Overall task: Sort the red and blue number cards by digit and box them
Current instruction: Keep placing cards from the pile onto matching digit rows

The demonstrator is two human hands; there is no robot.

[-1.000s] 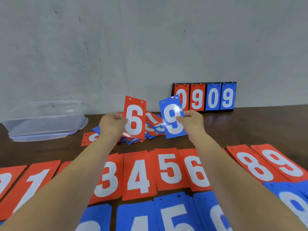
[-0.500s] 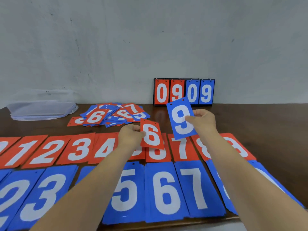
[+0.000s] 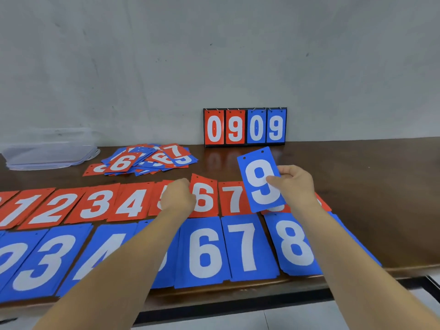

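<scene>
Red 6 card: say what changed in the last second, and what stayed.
The left hand lowered the red 6 card down to the red row, still gripping it. The right hand still holds the blue 9 card; the loose pile stayed.

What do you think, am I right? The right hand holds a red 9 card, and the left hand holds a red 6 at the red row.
Not quite. The head view shows that the 9 card in the right hand is blue, not red. The rest is right: the left hand holds a red 6 at the red row.
</scene>
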